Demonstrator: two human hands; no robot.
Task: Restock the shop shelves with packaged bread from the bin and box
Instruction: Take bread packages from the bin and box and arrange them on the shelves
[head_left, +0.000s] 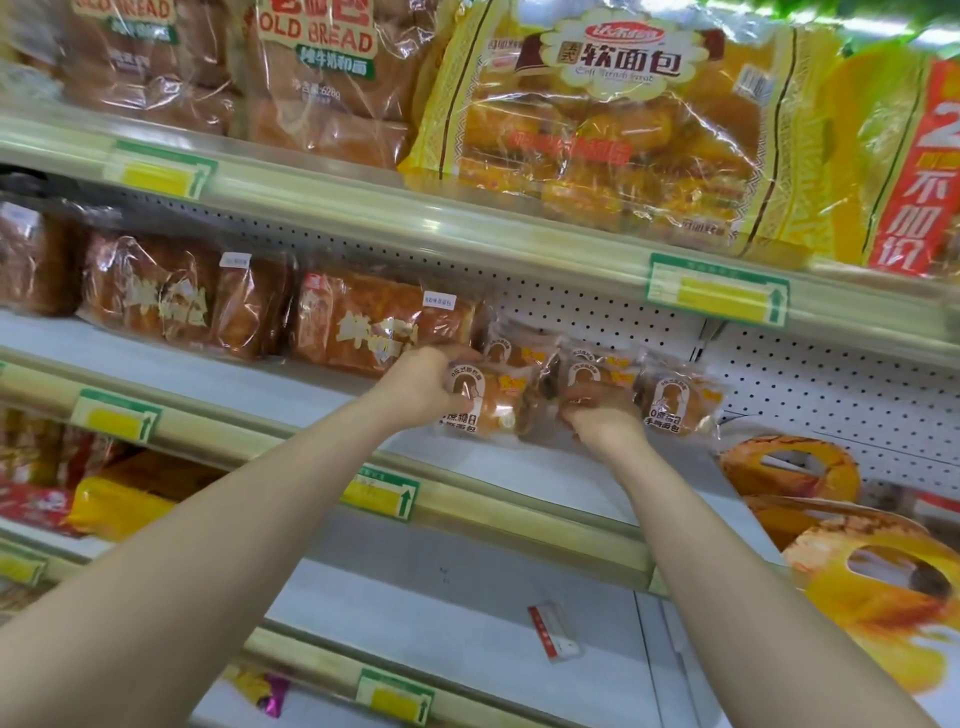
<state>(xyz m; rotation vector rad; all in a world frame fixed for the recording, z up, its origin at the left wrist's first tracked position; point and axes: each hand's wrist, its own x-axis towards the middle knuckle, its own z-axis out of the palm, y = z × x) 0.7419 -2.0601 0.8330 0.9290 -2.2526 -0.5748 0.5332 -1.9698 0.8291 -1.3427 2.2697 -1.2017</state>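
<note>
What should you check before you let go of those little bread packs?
1. Left hand grip on the front small pack: ok, fingers curl round it.
2. Right hand grip on the middle pack: ok, fingers curl onto it.
3. Both packs sitting flat on the shelf: cannot tell, the hands hide their bottoms.
4. Labels facing out: ok, the printing shows in front.
5. Room beside the rightmost pack: ok, some bare shelf shows to its right.
</note>
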